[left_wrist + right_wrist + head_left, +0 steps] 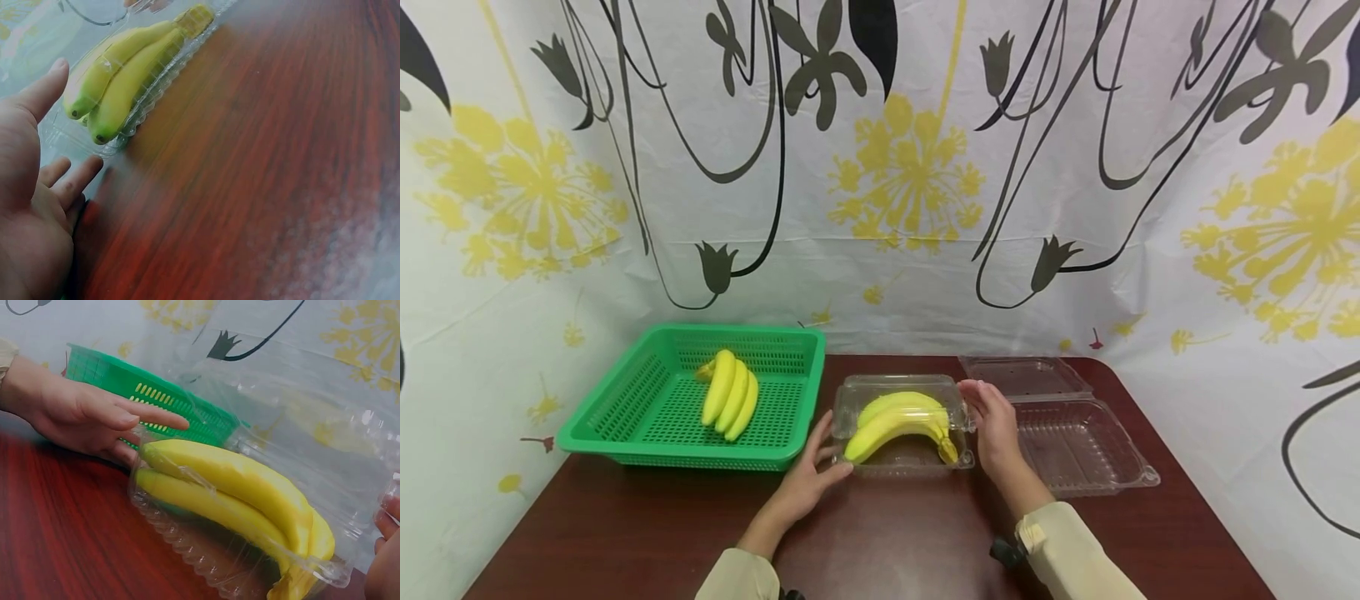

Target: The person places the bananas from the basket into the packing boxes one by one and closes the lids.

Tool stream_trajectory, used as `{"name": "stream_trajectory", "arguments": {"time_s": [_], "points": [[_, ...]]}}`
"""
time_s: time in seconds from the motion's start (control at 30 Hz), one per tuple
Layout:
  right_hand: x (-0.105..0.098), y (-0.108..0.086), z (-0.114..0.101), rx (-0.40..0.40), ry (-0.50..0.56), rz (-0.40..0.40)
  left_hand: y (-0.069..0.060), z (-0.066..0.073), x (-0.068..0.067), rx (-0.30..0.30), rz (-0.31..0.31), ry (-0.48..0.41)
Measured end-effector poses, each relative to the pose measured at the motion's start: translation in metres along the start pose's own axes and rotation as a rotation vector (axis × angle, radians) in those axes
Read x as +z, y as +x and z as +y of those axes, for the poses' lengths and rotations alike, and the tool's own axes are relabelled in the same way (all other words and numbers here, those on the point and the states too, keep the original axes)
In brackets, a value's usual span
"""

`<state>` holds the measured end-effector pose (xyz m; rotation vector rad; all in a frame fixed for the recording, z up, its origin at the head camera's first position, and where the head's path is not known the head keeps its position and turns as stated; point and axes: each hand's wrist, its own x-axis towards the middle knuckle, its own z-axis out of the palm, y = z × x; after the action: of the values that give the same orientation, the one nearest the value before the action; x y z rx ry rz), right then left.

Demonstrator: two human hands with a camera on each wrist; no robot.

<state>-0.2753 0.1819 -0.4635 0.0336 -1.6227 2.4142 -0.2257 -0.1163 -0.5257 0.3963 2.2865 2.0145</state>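
A clear plastic clamshell box (901, 472) stands mid-table with a bunch of yellow bananas (895, 425) inside, seen through the plastic. In the right wrist view its lid (350, 431) rises at a tilt behind the fruit. My left hand (808, 471) is at the box's left side, thumb and fingers spread, with no grip on it visible in the left wrist view. At the right side, my right hand (996, 425) has extended fingers touching the lid's edge; only part of that hand (384, 550) shows in the right wrist view.
On the left, a green plastic basket (647, 417) holds another bunch of bananas (730, 396). A second clear clamshell box (1075, 442) lies spread on the right, its lid (1026, 377) folded back toward the patterned curtain (880, 308). Everything stands on a dark red-brown table (895, 542).
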Motion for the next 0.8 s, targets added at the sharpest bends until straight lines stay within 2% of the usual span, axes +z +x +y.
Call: {"name": "stream_trajectory", "arguments": {"time_s": [0.2, 0.5, 0.63, 0.8], "points": [[0.003, -0.005, 0.001, 0.025, -0.068, 0.004, -0.001, 0.001, -0.002, 0.003, -0.010, 0.015], [0.012, -0.008, 0.007, 0.076, -0.355, 0.038, -0.001, 0.003, -0.002, -0.011, -0.019, 0.025], [0.014, -0.009, 0.011, 0.068, -0.403, 0.050, 0.000, 0.004, -0.003, -0.021, -0.020, 0.021], [0.014, -0.007, 0.018, 0.052, -0.412, 0.067, 0.000, 0.003, -0.003, -0.046, -0.014, 0.029]]}}
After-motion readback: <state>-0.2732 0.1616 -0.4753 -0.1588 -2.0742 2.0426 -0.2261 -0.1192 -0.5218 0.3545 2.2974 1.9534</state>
